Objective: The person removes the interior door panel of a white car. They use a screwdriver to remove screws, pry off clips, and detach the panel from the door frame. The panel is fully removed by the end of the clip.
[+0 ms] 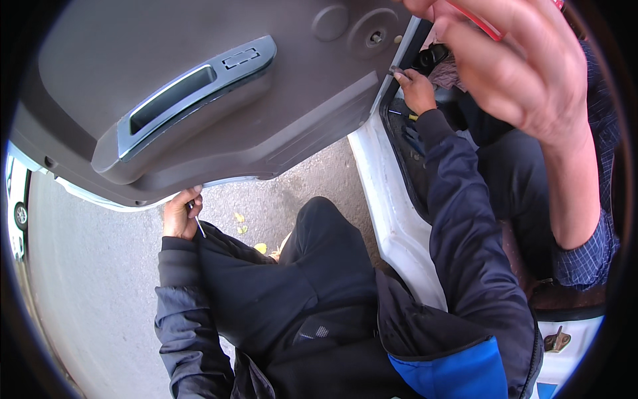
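A grey-brown car door panel (pixel 319 106) fills the upper left, with a silver-framed armrest (pixel 193 93). My left hand (pixel 181 214) is closed at the panel's lower edge, around a screwdriver (pixel 199 227) whose thin metal shaft points down toward my knee. The handle is mostly hidden in my fingers. At the panel's right edge, beside the door opening, my right hand (pixel 419 93) is closed with thumb and fingertips on that edge. Just below it, a yellow-handled screwdriver (pixel 413 118) lies inside the car.
Another person's hand (pixel 518 73), blurred by motion, reaches in at the upper right, above my right forearm. That person sits inside, in a checked sleeve (pixel 585 253). The white door sill (pixel 392 206) runs beside my knee. Yellow leaves (pixel 260 247) lie on the pavement (pixel 106 266).
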{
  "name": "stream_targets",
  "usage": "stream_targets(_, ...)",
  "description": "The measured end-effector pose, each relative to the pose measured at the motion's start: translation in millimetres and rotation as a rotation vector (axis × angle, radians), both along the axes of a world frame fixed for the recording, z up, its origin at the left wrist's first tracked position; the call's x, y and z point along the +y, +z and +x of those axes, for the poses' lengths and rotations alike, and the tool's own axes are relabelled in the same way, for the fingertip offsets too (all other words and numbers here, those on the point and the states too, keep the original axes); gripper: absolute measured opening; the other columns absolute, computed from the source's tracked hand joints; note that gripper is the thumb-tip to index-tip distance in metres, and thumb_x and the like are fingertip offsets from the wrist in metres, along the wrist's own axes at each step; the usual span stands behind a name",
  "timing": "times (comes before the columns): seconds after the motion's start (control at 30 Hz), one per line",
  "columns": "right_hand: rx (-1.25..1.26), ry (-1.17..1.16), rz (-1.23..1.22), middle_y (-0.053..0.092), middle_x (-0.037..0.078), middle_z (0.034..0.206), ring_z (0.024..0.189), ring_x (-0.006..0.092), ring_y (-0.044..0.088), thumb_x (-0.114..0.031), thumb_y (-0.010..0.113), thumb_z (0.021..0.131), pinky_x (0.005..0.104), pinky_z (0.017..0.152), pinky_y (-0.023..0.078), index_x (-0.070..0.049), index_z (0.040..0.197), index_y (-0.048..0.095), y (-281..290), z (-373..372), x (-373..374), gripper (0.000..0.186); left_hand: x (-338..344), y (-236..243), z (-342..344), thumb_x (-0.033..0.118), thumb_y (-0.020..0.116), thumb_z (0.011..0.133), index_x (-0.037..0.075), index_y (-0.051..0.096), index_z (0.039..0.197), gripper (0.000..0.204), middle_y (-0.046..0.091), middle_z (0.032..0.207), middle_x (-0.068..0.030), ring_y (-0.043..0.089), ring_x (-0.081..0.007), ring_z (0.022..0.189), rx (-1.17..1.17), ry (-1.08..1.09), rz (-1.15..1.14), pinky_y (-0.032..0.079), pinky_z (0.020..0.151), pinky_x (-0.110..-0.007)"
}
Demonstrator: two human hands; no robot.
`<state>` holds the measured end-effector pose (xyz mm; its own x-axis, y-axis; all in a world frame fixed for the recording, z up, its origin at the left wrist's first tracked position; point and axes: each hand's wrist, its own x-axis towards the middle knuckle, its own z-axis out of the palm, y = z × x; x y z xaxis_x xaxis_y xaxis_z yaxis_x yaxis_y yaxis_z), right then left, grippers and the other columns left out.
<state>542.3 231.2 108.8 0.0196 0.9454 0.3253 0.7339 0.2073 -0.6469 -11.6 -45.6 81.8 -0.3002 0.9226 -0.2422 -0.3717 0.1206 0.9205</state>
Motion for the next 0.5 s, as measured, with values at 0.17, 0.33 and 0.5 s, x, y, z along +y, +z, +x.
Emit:
stream_targets(0.17,-0.081,-0.041,0.093,0.071,0.022,0.095,0.091,0.0374,0.069,-0.035,0.067,0.099,0.0417,0.082,0.051,0.0,0.111,0.071,10,-9,-7,0.038,0,3,2,0.001,0.072,0.084,-0.001,0.067,0.094,0.011,0.064,0.081,-0.0061,0.051,-0.0105,0.059,0.013,-0.003,0.009,0.029,0.046,-0.022)
stream_targets(0.33,-0.133,0.017,0.146,0.07,0.024,0.099,0.095,0.0405,0.068,-0.034,0.066,0.099,0.0428,0.083,0.051,0.0,0.112,0.07,22,-14,-12,0.036,-1,4,4,0.003,0.073,0.084,-0.001,0.069,0.092,0.01,0.063,0.076,-0.0053,0.048,-0.0097,0.057,0.023,-0.008,0.01,0.027,0.046,-0.022)
stream_targets(0.5,-0.33,0.163,0.189,0.073,0.02,0.101,0.098,0.0396,0.069,-0.026,0.065,0.099,0.0416,0.084,0.055,-0.003,0.108,0.071,36,-9,-3,0.026,-1,2,3,0.002,0.073,0.085,-0.002,0.069,0.092,0.009,0.064,0.078,-0.0056,0.05,-0.01,0.059,0.028,-0.001,-0.002,0.028,0.046,-0.022)
